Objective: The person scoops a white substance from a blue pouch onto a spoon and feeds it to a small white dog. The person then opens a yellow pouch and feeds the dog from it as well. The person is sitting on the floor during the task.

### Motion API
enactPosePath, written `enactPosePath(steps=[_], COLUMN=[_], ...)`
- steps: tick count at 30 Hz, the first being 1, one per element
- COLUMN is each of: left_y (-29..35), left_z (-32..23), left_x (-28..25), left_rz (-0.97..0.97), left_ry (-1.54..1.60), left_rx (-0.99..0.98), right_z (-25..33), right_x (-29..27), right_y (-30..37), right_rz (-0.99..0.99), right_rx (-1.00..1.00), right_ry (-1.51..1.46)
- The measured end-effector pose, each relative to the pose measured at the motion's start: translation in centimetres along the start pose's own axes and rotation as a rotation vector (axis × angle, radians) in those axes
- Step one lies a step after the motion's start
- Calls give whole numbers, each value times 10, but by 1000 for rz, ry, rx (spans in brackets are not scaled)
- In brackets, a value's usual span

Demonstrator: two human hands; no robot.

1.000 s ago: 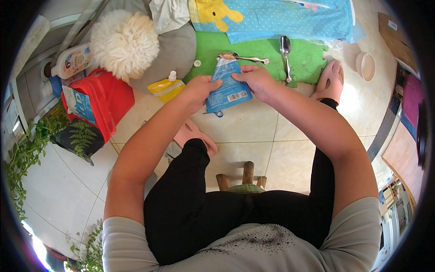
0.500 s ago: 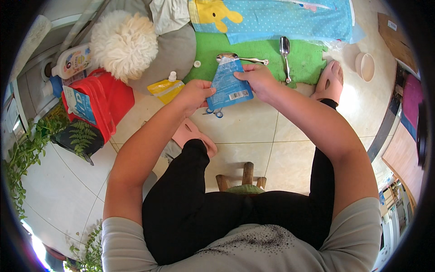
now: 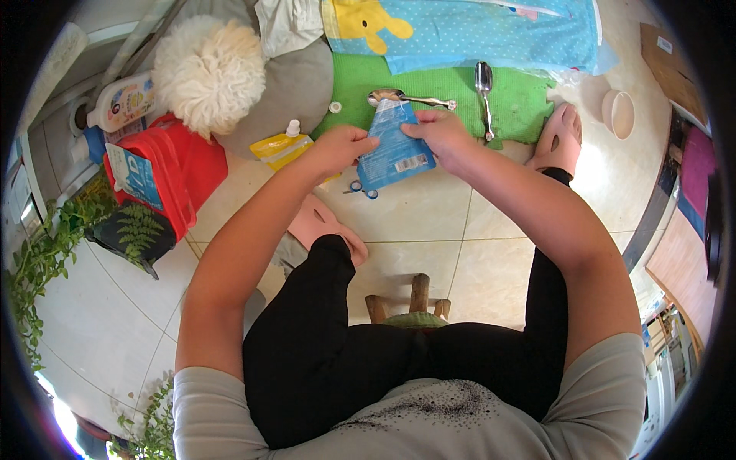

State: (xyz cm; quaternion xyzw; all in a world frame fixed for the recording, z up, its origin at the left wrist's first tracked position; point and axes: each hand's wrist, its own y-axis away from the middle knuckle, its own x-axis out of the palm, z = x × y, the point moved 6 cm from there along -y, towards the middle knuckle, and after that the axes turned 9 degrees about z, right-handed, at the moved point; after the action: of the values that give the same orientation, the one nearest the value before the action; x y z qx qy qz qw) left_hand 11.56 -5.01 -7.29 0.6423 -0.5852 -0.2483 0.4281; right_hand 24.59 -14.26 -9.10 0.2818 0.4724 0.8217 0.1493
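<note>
Blue pouch held in both hands above the floor.
Left hand (image 3: 343,147) and right hand (image 3: 438,136) each closed on a side of the blue pouch (image 3: 392,146), above the green mat (image 3: 429,88); spoon (image 3: 404,98) just beyond, small scissors (image 3: 360,188) on the tiled floor (image 3: 429,222) beneath.

A blue pouch (image 3: 395,149) with a white label panel is held over cream floor tiles (image 3: 429,215), with blue-handled scissors (image 3: 360,188) at its 7 o'clock. At 12 o'clock lie a green mat (image 3: 429,88) bearing silvery spoons (image 3: 484,84) and a blue, white-dotted cloth (image 3: 491,31) with a yellow animal figure. At 9 o'clock sit a yellow pouch (image 3: 280,147) with a white cap, a red basket (image 3: 180,172) and a fluffy white mop head (image 3: 208,73) on a grey cushion (image 3: 287,88); pink slippers (image 3: 558,138) and black trousers (image 3: 330,345) complete the scene.
</note>
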Motion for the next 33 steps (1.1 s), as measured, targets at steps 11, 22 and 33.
enactPosePath(steps=[11,22,33], left_y=[-2,-14,-19], left_z=[1,-5,1], left_x=[6,2,0], left_rz=[-64,-122,-339], left_ry=[131,-70,-307], left_rx=[-44,36,190], right_z=[-1,-3,2], right_x=[-1,-5,0], right_y=[-2,-6,-4], right_rz=[-4,4,17], right_rx=[-24,-65,-71], right_ry=[4,34,15])
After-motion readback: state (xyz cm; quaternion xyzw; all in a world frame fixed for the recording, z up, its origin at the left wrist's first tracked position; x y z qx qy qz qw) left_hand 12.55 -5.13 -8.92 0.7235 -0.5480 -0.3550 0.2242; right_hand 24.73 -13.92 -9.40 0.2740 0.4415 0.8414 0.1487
